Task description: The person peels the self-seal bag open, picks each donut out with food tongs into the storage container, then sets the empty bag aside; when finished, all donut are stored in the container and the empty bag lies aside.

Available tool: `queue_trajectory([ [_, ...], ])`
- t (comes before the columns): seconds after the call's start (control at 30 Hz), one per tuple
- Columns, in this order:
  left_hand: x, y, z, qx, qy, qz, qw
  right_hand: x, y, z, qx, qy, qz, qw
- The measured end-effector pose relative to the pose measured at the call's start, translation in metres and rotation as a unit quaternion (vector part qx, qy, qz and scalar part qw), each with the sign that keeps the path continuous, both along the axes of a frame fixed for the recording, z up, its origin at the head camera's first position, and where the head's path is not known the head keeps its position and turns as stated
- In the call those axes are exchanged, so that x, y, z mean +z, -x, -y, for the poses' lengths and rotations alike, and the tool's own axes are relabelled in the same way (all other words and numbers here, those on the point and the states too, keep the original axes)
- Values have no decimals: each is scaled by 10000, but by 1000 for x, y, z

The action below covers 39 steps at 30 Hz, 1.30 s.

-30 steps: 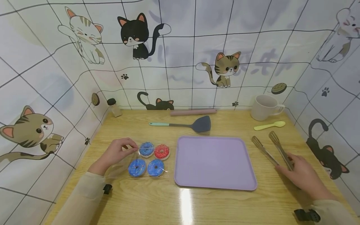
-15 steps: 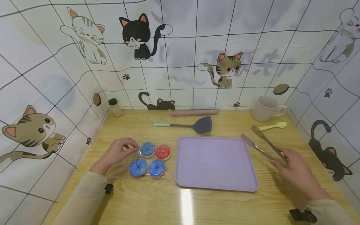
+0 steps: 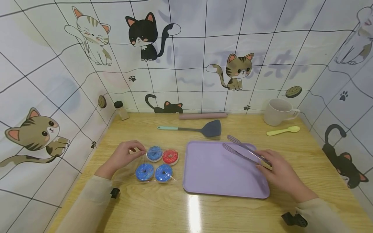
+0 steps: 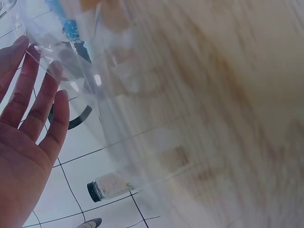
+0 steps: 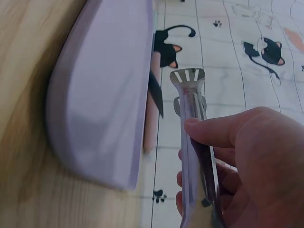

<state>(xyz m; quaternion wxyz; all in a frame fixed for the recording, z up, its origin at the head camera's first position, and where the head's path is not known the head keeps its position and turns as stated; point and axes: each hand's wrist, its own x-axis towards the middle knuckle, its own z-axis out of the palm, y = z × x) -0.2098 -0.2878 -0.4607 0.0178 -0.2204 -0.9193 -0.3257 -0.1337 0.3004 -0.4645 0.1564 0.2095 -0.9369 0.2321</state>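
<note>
— What have you got nearest you?

— My right hand [image 3: 279, 174], low on the right over the near right corner of the lilac tray [image 3: 204, 181]. Its fingers [image 5: 213, 130] are clasped round the handles of the metal tongs [image 3: 244, 152], whose tips reach left and far over the tray without touching it, as far as I can see.

— And your other hand?

— My left hand [image 3: 122, 157] rests on the bench [image 3: 175, 213] to the left. Thumb and fingertips pinch the far left edge of a clear plastic bag [image 3: 128, 174] lying flat there.

— What is on the bag?

— Four doughnuts [image 3: 158, 164], two by two, just left of the tray: two blue ones near, a blue and a red one behind them.

— Further back?

— A spatula [image 3: 201, 129] with a pale green handle lies beyond the tray, a pink rolling pin [image 3: 203, 115] against the wall behind it. Far right stand a cream mug [image 3: 278, 111] and a yellow spoon [image 3: 282, 130]; far left, a small dark-capped jar [image 3: 120, 109].
</note>
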Motion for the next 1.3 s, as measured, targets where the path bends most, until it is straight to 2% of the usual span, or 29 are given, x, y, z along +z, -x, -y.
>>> queue_trajectory([
  [0.37,1,0,-2,78,8,90,9999,0,12,58,782,-77,43,9969],
  [0.6,0,0,-3,70,-50,-37,10000,2,18,92,1088,-253,511,9924],
  [0.77,-1,0,-2,70,-45,-91,9999,8,22,113,1473,-454,491,9868],
  [1.07,0,3,-3,15,-108,-32,9999,12,33,137,1619,-645,533,9832],
  [1.3,-4,5,-2,-27,-95,-125,9999,9,47,145,1757,-603,843,9790],
])
